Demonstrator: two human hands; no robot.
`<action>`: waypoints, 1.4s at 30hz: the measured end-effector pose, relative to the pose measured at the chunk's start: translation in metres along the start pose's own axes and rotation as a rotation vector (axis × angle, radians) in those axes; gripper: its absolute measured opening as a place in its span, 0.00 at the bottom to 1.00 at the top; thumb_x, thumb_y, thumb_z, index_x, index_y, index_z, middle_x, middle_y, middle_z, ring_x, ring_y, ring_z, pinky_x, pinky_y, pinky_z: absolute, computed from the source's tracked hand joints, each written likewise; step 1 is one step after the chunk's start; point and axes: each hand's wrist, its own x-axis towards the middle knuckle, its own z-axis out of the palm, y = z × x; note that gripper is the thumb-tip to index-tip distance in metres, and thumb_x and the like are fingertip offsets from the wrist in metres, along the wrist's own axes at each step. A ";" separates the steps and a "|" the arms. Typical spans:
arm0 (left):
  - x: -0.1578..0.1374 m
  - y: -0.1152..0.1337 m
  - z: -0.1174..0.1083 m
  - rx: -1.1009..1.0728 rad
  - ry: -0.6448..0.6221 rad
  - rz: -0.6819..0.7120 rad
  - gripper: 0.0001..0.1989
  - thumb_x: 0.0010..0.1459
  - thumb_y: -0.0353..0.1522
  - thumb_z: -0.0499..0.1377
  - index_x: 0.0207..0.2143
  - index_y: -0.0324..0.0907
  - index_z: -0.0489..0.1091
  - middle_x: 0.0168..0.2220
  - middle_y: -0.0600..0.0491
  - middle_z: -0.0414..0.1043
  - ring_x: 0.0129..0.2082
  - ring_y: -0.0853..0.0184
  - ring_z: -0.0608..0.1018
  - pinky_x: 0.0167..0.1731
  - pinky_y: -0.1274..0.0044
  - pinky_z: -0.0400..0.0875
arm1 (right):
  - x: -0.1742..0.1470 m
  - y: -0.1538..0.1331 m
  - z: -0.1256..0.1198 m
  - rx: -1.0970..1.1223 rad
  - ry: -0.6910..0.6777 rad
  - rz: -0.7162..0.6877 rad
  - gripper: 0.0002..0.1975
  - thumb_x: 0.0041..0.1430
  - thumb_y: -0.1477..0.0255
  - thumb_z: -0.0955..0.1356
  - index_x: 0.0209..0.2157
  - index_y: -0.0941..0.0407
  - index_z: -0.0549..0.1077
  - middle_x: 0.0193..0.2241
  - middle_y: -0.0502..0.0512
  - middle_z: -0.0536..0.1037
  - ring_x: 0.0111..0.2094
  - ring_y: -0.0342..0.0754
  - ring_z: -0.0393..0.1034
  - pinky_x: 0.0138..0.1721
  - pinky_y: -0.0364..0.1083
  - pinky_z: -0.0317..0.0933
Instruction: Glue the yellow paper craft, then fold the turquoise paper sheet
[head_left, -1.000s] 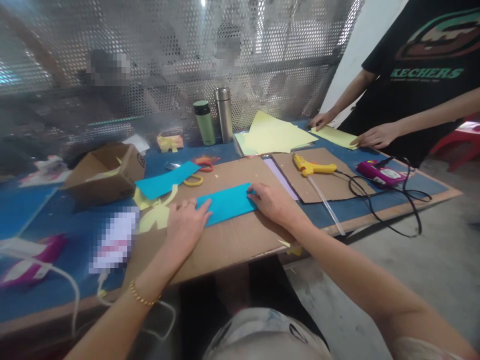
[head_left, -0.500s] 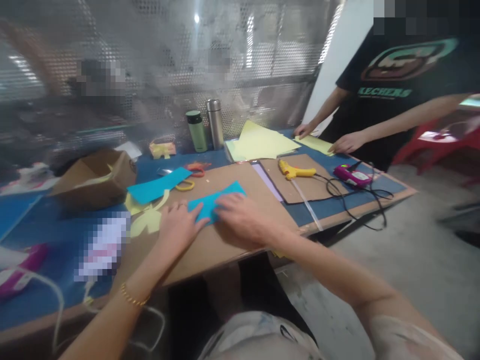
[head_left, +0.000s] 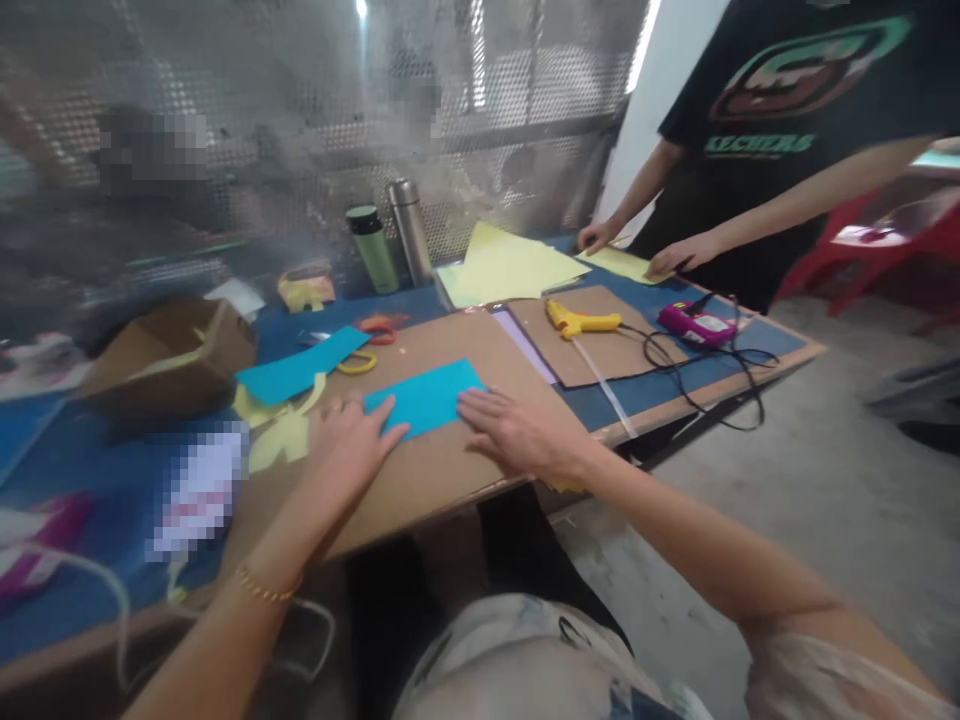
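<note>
A blue sheet of paper (head_left: pixel 426 396) lies flat on a large brown cardboard sheet (head_left: pixel 424 492) in front of me. My left hand (head_left: pixel 351 438) rests on its left end, thumb and fingers apart. At the opposite end, my right hand (head_left: pixel 517 430) lies with outstretched fingers on the paper's right edge. A second blue piece of paper (head_left: pixel 304 367) is just beyond my left hand, over pale yellow paper scraps (head_left: pixel 283 443). Scissors with a yellow handle (head_left: pixel 356 363) and an orange handle (head_left: pixel 377 327) lie behind, partly covered by that piece.
To the right, a yellow glue gun (head_left: pixel 581 322) sits on smaller cardboard, near a purple device (head_left: pixel 696 325) with black cable. Bottles (head_left: pixel 373 250), yellow sheets (head_left: pixel 517 262) and a cardboard box (head_left: pixel 169 360) stand farther back. A co-worker's hands (head_left: pixel 686 255) hold yellow paper.
My right hand has slid rightward across the blue paper to its edge, uncovering the paper's middle. My left hand stays on the left end. The whole view has shifted slightly.
</note>
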 end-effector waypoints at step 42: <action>-0.086 -0.014 -0.006 0.092 -0.008 0.038 0.21 0.65 0.20 0.47 0.50 0.33 0.77 0.50 0.32 0.76 0.52 0.45 0.76 0.49 0.57 0.66 | 0.007 0.000 0.005 0.147 -0.062 -0.098 0.24 0.75 0.68 0.57 0.65 0.62 0.68 0.67 0.68 0.68 0.71 0.60 0.57 0.69 0.64 0.58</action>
